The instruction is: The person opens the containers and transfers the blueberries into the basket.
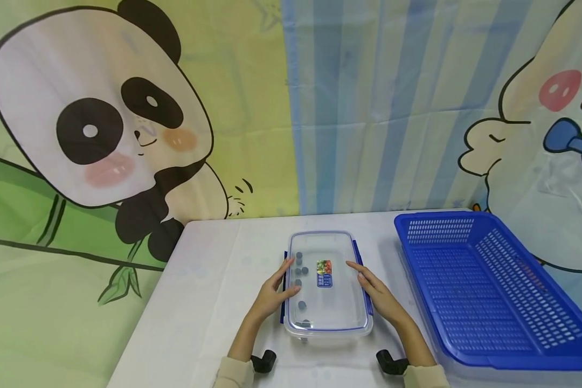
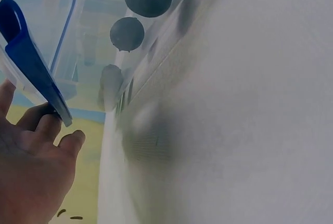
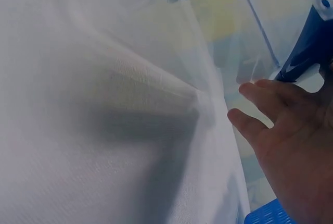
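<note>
A clear plastic storage box (image 1: 341,307) with a blue-edged lid stands on the white table, a fruit label (image 1: 324,274) on its lid. Inside, along its left side, lie several dark round pieces that look like blueberries (image 2: 127,34). My left hand (image 1: 271,293) is at the left edge, thumb over the lid, fingertips against the blue side clasp (image 2: 34,60), which sticks outward. Opposite it, my right hand (image 1: 380,293) lies along the right edge with fingers extended over the lid. In the right wrist view its other fingertips are beside the right clasp (image 3: 307,47), also angled outward.
A large blue perforated basket (image 1: 470,302) stands at the right of the table (image 1: 213,291), close to my right forearm. Behind the table hangs a cartoon-printed cloth (image 1: 252,108). Black camera mounts (image 1: 392,362) sit at both wrists.
</note>
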`<state>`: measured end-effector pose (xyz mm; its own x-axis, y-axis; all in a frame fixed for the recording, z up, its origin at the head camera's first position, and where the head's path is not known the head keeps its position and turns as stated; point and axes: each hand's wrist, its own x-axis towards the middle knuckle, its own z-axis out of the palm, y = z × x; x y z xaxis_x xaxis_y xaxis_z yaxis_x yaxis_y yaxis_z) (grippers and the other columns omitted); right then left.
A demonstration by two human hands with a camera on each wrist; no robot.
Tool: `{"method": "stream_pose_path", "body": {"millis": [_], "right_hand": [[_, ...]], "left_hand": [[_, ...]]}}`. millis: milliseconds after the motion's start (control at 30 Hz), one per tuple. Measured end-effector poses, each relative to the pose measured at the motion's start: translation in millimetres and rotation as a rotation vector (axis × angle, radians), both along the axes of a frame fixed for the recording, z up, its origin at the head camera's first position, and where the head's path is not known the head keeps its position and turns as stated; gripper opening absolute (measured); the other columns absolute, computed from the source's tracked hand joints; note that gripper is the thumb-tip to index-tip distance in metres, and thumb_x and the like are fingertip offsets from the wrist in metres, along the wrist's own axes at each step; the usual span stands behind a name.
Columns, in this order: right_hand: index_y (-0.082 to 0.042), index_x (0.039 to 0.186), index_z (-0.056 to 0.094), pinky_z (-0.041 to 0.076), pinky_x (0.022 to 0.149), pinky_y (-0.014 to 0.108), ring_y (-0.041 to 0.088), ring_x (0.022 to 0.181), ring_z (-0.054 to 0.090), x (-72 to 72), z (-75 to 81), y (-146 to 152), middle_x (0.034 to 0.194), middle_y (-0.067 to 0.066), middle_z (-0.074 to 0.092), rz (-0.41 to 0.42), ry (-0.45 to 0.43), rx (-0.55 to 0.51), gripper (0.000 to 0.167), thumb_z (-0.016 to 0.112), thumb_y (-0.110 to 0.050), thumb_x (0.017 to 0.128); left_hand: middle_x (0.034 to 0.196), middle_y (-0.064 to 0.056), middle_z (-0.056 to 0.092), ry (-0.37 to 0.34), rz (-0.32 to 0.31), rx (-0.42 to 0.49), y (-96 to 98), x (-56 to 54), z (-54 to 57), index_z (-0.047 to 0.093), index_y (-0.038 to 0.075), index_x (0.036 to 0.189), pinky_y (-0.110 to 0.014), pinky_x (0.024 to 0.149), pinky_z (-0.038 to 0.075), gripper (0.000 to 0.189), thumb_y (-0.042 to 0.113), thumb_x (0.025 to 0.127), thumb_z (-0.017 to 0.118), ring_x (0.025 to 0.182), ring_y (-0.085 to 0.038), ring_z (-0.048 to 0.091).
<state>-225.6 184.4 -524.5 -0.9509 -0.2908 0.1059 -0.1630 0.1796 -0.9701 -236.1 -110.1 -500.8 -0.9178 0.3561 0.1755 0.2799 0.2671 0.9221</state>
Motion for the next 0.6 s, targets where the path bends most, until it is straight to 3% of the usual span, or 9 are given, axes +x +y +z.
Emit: {"method": "stream_pose_path", "body": {"millis": [333, 600], "right_hand": [[-0.022, 0.144, 0.033, 0.005, 0.107, 0.064, 0.030, 0.138, 0.007, -1.5, 6.2, 7.7, 0.151, 0.005, 0.021, 0.130, 0.008, 0.018, 0.041, 0.027, -0.024, 0.103], [-0.020, 0.143, 0.035, 0.009, 0.108, 0.062, 0.031, 0.138, 0.012, 1.2, 1.4, 11.4, 0.149, 0.006, 0.025, 0.103, 0.027, 0.013, 0.040, 0.029, -0.021, 0.103]], "left_hand": [[0.151, -0.013, 0.018, -0.028, -0.013, 0.031, 0.9, -1.3, 0.6, 0.032, 0.011, 0.144, -0.037, 0.112, 0.015, 0.068, 0.016, 0.085, 0.067, 0.138, -0.024, 0.014], [0.151, -0.013, 0.016, -0.046, -0.007, 0.019, 0.5, 0.4, 1.3, 0.031, 0.014, 0.145, -0.041, 0.112, 0.014, 0.070, 0.021, 0.085, 0.067, 0.138, -0.026, 0.013]]}}
